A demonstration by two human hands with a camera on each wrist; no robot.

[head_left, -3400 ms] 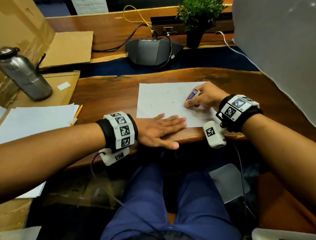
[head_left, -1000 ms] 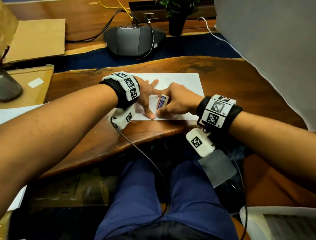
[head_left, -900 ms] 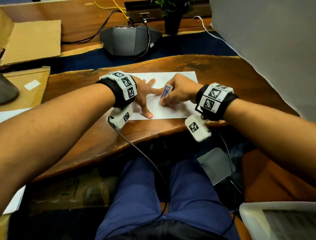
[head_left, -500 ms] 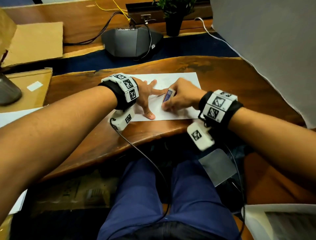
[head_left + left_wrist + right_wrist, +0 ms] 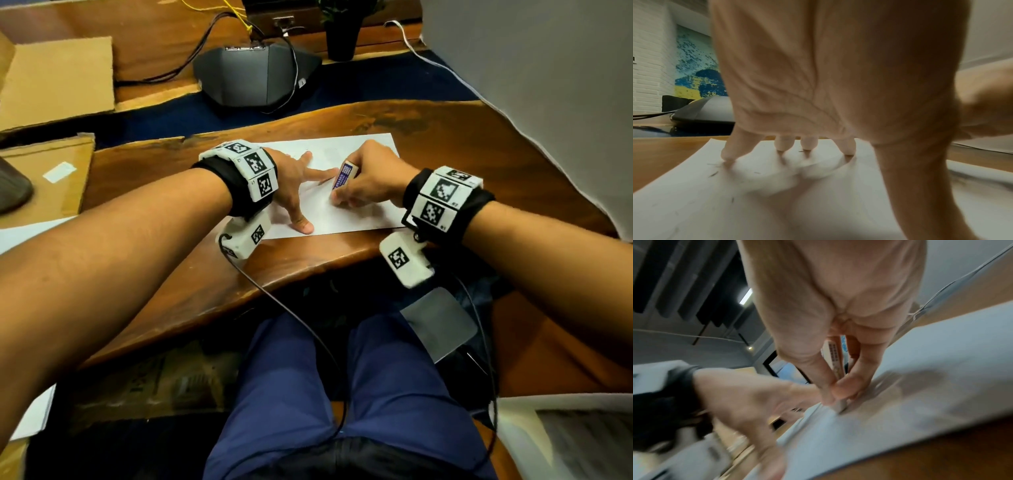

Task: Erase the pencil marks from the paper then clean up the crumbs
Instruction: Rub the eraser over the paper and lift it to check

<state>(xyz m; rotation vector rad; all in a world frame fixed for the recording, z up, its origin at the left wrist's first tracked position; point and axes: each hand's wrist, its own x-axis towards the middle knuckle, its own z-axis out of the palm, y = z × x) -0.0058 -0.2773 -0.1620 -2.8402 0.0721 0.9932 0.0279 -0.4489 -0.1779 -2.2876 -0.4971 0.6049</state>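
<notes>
Since earlier, the right hand [image 5: 371, 178], pinching the eraser [image 5: 343, 175], rubs nearer the spread left hand [image 5: 291, 185].

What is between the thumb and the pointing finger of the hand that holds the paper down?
Only bare paper. In the head view the left hand spreads thumb and forefinger wide, and the eraser in the right hand rubs just beside the forefinger's tip.

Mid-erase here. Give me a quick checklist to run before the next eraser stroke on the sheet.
1. Left hand pins the paper with spread fingertips: ok.
2. Right hand pinches the eraser: ok.
3. Eraser tip on the paper: ok.
4. Left index finger close to the eraser's path: not ok.
5. Pencil marks left: cannot tell, wrist view blurred.
6. Crumbs lie by the left fingertips, uncleared: not ok.
</notes>
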